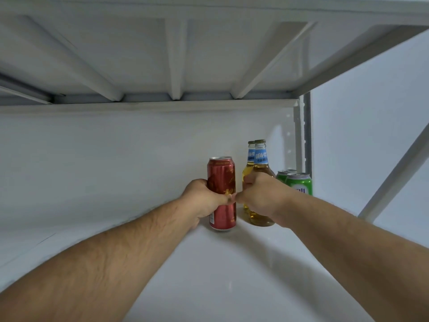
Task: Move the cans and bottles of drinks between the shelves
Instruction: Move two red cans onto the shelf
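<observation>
On a white shelf (pixel 232 275) under the ribbed underside of the next tier (pixel 176 54), a person is gripping two drinks at once. A tall red can (pixel 222 180) is standing upright near the middle of the board, and the left hand (pixel 204 201) is wrapping around its lower half, thumb lying across the front, fingers hidden behind. Just to its right, the right hand (pixel 262 196) is closing around the belly of an amber bottle (pixel 261 168) with a blue neck label; its curled fingers are reaching toward the can, so that the thumbs of both hands are almost meeting between the two containers. Whether either base is lifting off the board or resting on it cannot be told from this angle.

A second amber bottle (pixel 249 159) is standing just behind and to the left of the held one, partly covered by it. Further right, two green cans (pixel 299 184) are sitting close together against the perforated upright post (pixel 305 135), one behind the other. Grouping the drinks at the far right end is keeping them clear of the open front edge and within one reach. Gripping low and around the widest part is probably giving each hand a steady hold on a smooth, rounded container. Judging by the paired grip, the person is either setting these two down beside the others or picking them up for another shelf. A white wall (pixel 116 159) is closing off the far side.
</observation>
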